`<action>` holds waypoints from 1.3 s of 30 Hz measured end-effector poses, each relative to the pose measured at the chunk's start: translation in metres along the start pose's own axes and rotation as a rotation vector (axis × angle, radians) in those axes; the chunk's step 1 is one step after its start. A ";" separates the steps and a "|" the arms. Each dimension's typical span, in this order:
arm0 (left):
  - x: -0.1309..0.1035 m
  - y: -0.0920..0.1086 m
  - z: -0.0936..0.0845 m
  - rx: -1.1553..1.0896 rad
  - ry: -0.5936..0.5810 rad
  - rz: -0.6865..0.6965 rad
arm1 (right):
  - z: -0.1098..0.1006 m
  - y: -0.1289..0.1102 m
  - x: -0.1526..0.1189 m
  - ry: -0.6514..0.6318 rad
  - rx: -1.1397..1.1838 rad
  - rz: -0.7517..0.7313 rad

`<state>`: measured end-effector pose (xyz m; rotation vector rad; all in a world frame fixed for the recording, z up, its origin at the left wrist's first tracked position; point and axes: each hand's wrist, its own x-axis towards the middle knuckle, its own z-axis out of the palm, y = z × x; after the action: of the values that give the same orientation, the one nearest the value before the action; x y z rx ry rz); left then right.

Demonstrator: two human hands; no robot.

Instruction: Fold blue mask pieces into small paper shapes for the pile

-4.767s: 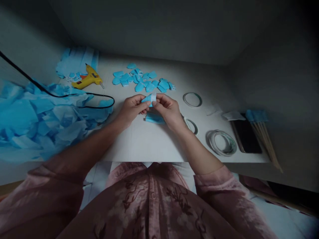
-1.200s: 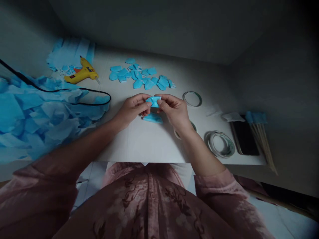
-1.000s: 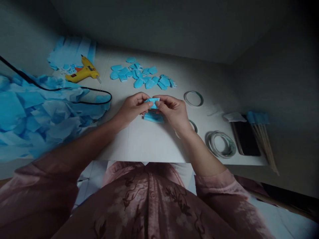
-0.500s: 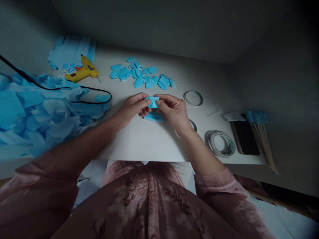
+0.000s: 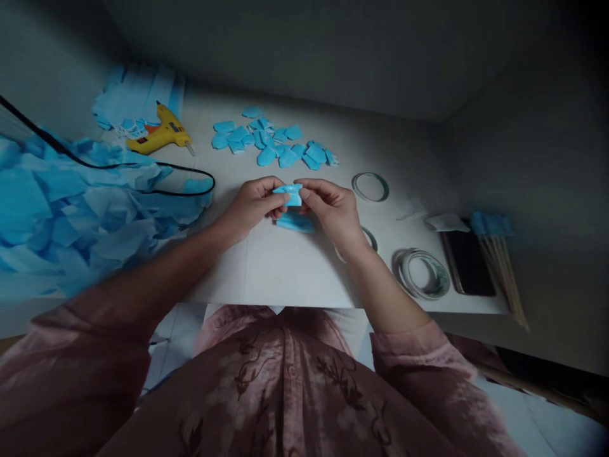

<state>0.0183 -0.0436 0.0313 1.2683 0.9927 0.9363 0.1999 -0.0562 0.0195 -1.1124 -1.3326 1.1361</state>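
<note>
A small piece of light blue fabric [image 5: 294, 198], like nonwoven mask material, is pinched between both hands above the table. My left hand [image 5: 254, 204] grips its left end with thumb and fingers, and my right hand [image 5: 333, 208] pinches its right end. The piece's upper edge is folded over. Beneath the hands, a flat blue strip [image 5: 295, 222] lies on the white table [image 5: 280, 273]. Beyond them is a cluster of cut blue pieces [image 5: 266, 156], several overlapping, with trimmed corners.
A yellow glue gun [image 5: 164, 134] with a black cord [image 5: 190, 170] lies at the left, by a heap of blue scraps [image 5: 71, 216] and stacked blue sheets [image 5: 143, 95]. At right are tape rolls [image 5: 441, 279], a dark phone [image 5: 471, 266] and blue-tipped sticks [image 5: 507, 273].
The blue piece's top edge has folded over between my fingers, and a paler face shows below. Both hands keep nearly the same place.
</note>
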 end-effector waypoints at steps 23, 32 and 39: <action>0.002 0.000 0.001 0.013 0.047 -0.026 | -0.010 -0.003 -0.002 0.023 -0.420 -0.357; 0.000 0.002 0.000 0.036 -0.018 -0.039 | -0.013 -0.001 0.001 -0.009 -0.620 -0.615; -0.001 0.004 0.001 0.067 -0.022 -0.065 | -0.012 -0.004 0.000 0.027 -0.472 -0.520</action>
<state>0.0193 -0.0443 0.0354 1.2919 1.0489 0.8433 0.2121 -0.0560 0.0239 -1.0077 -1.7895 0.4334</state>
